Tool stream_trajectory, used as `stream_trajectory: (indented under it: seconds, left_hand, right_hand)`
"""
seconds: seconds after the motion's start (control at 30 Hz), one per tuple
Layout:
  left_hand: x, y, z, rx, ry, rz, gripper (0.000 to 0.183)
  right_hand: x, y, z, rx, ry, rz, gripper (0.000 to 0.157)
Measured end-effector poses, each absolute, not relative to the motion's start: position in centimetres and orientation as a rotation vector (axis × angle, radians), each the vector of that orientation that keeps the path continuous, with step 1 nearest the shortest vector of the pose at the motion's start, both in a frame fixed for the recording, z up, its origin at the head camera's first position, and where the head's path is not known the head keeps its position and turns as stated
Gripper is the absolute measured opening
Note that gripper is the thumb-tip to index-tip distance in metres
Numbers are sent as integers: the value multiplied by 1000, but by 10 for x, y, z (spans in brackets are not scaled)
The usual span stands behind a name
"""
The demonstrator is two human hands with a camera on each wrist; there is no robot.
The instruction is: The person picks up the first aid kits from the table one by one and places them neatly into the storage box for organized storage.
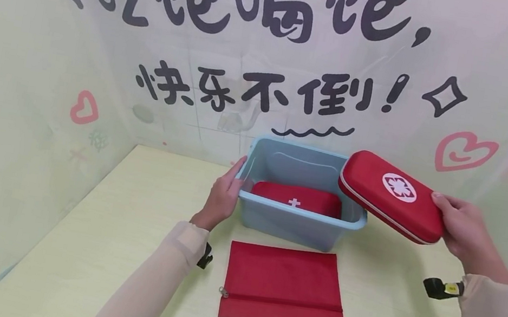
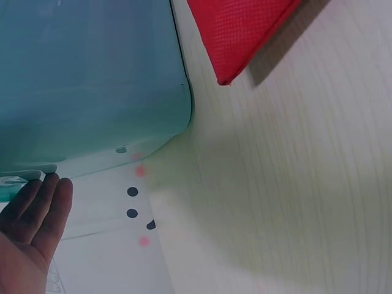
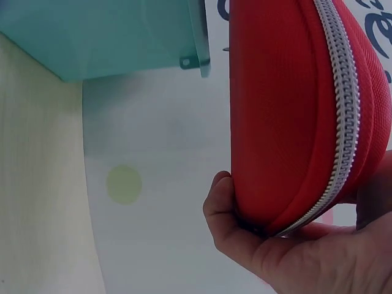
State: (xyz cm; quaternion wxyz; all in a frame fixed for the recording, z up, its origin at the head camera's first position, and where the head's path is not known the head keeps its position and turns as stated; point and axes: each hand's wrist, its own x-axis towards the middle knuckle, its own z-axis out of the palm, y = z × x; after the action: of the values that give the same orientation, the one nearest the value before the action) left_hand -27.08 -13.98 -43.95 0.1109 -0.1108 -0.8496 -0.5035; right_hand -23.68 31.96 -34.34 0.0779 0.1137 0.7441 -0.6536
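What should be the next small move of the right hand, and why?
Perhaps the right hand should bring the red case it holds slightly left, over the blue box: most of the case is beyond the box's right end, the left hand touches the left end, and space shows above the red pouch inside.

Pale table [image 1: 98, 245]; black wall lettering [image 1: 263, 78]; faint greenish mark [image 1: 99, 140], perhaps writing.

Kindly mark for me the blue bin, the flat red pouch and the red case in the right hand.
Blue bin [image 1: 290, 228], head view: its outer front wall.
Flat red pouch [image 1: 285, 278], head view: panel above its zip.
Red case [image 1: 396, 192], head view: round emblem on its face.
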Motion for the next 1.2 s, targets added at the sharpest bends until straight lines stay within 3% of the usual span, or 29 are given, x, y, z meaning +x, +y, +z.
stream_trajectory:
  seconds: [1.2]
  left_hand:
    - [-272,-140,-438,-335,-2491,-1475,56]
  right_hand:
    - [-253,236,-335,205,2476,-1726,77]
